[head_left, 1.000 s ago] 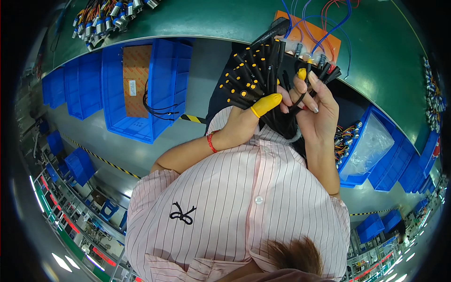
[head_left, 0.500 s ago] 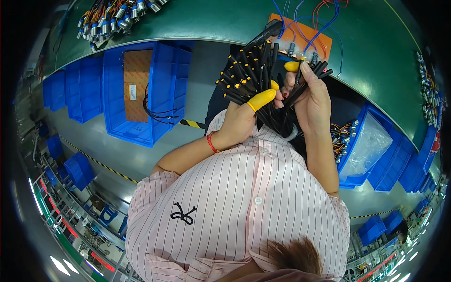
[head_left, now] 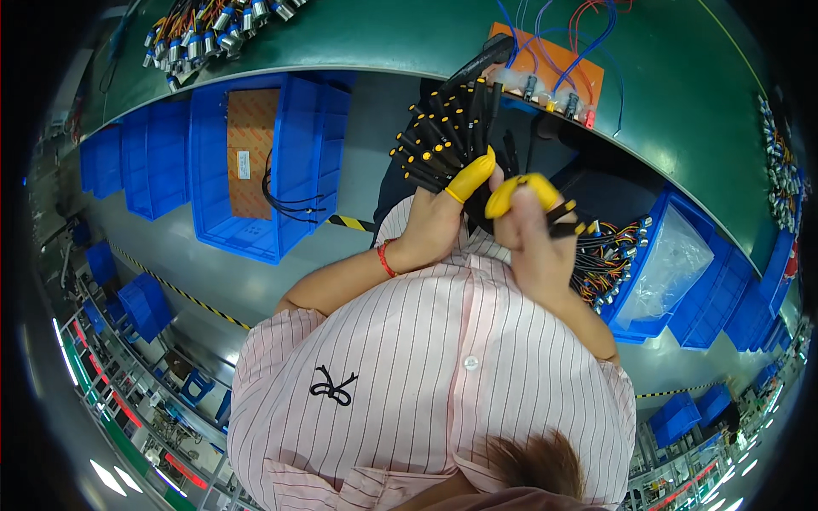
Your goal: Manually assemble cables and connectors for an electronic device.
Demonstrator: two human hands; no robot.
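A thick bundle of black cables (head_left: 450, 132) with yellow tips fans out in front of my chest. My left hand (head_left: 426, 223) is closed round it, a yellow finger cot (head_left: 470, 177) on one digit. Just right of it, my right hand (head_left: 538, 247) is partly blurred and also wears yellow finger cots. Its fingers are closed, and a few black cable ends (head_left: 564, 223) with yellow tips stick out at its right side. Beyond both hands, an orange block (head_left: 554, 64) lies at the table edge, with small connectors and blue and red wires on it.
Metal-ended wired parts (head_left: 209, 34) lie heaped on the green table (head_left: 358, 38). Blue bins (head_left: 311, 170) stand at left, one holding cardboard and black cables. At right, another blue bin (head_left: 635, 298) holds a plastic bag, with more wired parts (head_left: 601, 264) beside it.
My right hand has come away from the orange block toward my chest and turned, ending beside my left hand. The left hand keeps its hold on the bundle, nearly still.
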